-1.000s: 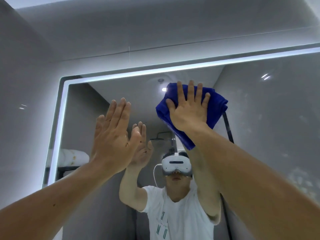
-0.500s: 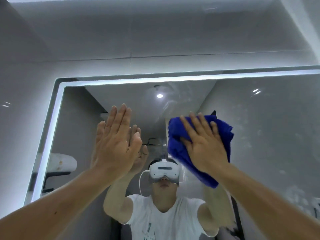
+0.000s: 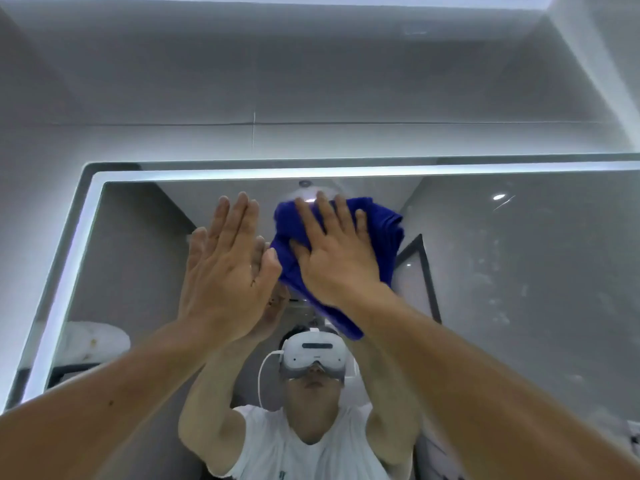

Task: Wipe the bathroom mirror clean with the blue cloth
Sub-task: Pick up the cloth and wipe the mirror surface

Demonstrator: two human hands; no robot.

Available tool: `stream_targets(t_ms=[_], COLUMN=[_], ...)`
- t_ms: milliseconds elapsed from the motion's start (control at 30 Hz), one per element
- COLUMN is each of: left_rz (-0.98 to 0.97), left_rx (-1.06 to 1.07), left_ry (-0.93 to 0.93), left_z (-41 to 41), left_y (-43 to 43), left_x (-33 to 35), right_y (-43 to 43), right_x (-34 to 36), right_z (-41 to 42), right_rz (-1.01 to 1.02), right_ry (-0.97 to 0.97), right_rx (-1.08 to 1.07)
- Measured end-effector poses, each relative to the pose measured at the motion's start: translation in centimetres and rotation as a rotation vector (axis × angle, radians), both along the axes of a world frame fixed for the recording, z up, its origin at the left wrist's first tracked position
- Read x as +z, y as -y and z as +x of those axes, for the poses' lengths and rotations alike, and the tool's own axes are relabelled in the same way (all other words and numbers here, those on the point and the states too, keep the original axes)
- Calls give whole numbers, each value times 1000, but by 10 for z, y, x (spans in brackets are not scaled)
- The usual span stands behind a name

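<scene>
The mirror (image 3: 519,271) fills the lower part of the view, edged along its top and left side by a glowing white light strip (image 3: 242,174). The blue cloth (image 3: 384,233) lies bunched against the mirror's glass just under the top edge, a little left of the mirror's middle, and one folded end hangs down the glass. The right hand (image 3: 337,258) lies flat on the cloth with its fingers straight and spread, pointing up toward the mirror's top edge. It presses the cloth to the glass with the palm and does not curl around it. The left hand (image 3: 225,271) is raised just beside it, on the side nearer the mirror's left edge, and its thumb sits right at the cloth's edge. Its fingers are straight and close together and it holds nothing. The palm faces the glass, but whether it touches the glass cannot be told. Pale spots and smears (image 3: 491,282) show on the right part of the mirror. In the mirror's lower middle the person is reflected, with a white headset (image 3: 313,355), a white shirt (image 3: 294,455) and both arms lifted. Near the mirror's lower left corner a rolled white towel (image 3: 93,341) is reflected. Grey wall tiles (image 3: 311,81) rise above the mirror.
</scene>
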State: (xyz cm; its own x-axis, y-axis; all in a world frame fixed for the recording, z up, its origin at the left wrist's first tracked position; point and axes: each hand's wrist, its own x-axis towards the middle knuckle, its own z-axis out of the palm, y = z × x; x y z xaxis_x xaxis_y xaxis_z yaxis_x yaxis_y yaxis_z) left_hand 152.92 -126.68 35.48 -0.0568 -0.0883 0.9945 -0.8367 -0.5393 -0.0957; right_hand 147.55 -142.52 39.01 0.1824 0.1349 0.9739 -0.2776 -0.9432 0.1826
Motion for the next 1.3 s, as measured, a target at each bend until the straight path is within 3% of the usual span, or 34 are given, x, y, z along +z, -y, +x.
stream_targets(t_ms=[133, 267, 433, 600, 767, 833, 933, 1067, 1200, 1300], left_rz=[-26, -6, -11, -19, -21, -9, 5, 0, -39, -46], left_rx=[-1, 22, 20, 35, 49, 77, 94, 110, 139, 121], left_ry=[3, 9, 29, 40, 16, 6, -25, -34, -5, -17], left_z=[-4, -4, -7, -6, -7, -6, -3, 3, 11, 10], left_y=[1, -4, -7, -7, -9, -12, -24, -42, -54, -49], left_x=[12, 12, 14, 27, 38, 39, 38, 35, 38, 36], right_y=[34, 70, 38, -9, 23, 50, 79, 65, 14, -6], right_x=[-41, 12, 77, 64, -6, 2, 43, 101, 114, 80], right_z=[-17, -41, -29, 4, -11, -30, -54, -53, -17, 1], right_rz=[-146, 102, 325, 100, -164, -108, 150, 362, 161, -12], right_ry=[-88, 25, 77, 58, -75, -50, 64, 93, 24, -20], right_rx=[-15, -61, -34, 5, -18, -52, -124, -74, -41, -5])
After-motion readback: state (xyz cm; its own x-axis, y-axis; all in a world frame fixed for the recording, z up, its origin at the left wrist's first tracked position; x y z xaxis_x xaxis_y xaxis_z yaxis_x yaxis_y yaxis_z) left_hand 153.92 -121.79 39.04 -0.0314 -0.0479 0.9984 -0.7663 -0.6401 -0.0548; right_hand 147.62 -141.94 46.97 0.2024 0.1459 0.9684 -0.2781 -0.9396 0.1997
